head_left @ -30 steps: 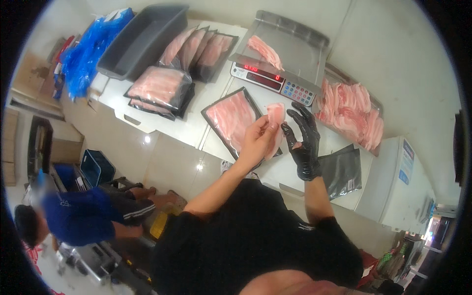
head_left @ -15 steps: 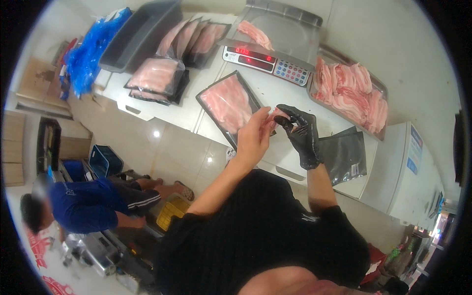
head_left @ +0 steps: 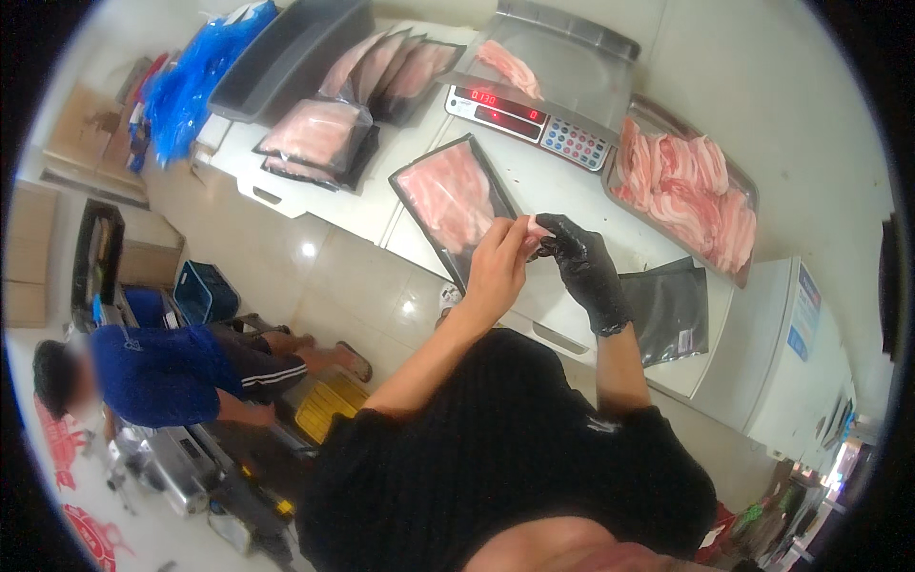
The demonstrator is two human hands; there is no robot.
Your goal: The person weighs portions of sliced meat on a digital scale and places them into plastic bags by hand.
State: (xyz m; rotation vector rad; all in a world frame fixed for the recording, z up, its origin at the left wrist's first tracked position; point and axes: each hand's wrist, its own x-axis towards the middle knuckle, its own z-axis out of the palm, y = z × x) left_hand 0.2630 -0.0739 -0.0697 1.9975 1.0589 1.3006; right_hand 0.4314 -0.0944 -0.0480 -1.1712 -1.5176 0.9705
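Note:
My bare left hand [head_left: 498, 270] and my black-gloved right hand [head_left: 585, 275] meet over the near edge of the white worktop. Between their fingertips is a small pink piece of meat [head_left: 535, 232], mostly hidden; both hands pinch it. Just left of them lies a flat clear-and-black bag of sliced meat [head_left: 446, 198], its lower right part behind my left hand. Beside my right wrist are flat, dark plastic bags [head_left: 670, 310] with nothing visible inside.
A digital scale [head_left: 572, 144] bears a strip of meat [head_left: 510, 70] on its pan. To its right sits a metal tray [head_left: 742, 276] of meat slices. Filled bags [head_left: 315, 136] and a grey tub [head_left: 291, 62] stand at the far left. A person [head_left: 162, 374] works at lower left.
The view has shifted slightly, so the worktop appears a little further right. My fingers have shifted on the meat piece, the gloved ones curling in. The person at left has leaned slightly.

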